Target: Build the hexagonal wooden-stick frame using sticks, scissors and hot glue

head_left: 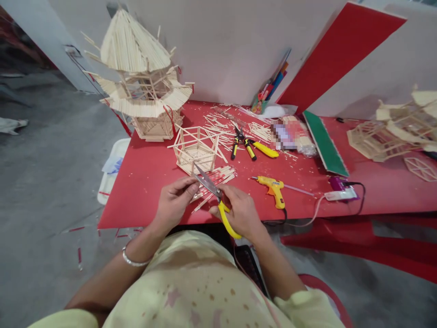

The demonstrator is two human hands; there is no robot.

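Note:
My right hand (239, 207) grips a pair of scissors (223, 216) by its yellow handles. The blades point up and left, slightly parted, with their tips close to the fingers of my left hand (177, 200). Those fingers are pinched together; whatever small thing they hold is hidden or too thin to make out. Just beyond the blades stands a small open hexagonal frame of wooden sticks (196, 157). Under and behind the scissors lies a pile of red and pale sticks (221, 175) on the red table (136, 196).
A stick pagoda (146, 91) stands at the back left. Loose sticks (218, 125), pliers (244, 143) and a yellow-handled tool (264, 149) lie mid-table. Rightward are a yellow glue gun (273, 187), its cord, a power strip (341, 195), a green board (326, 143) and another stick model (385, 127).

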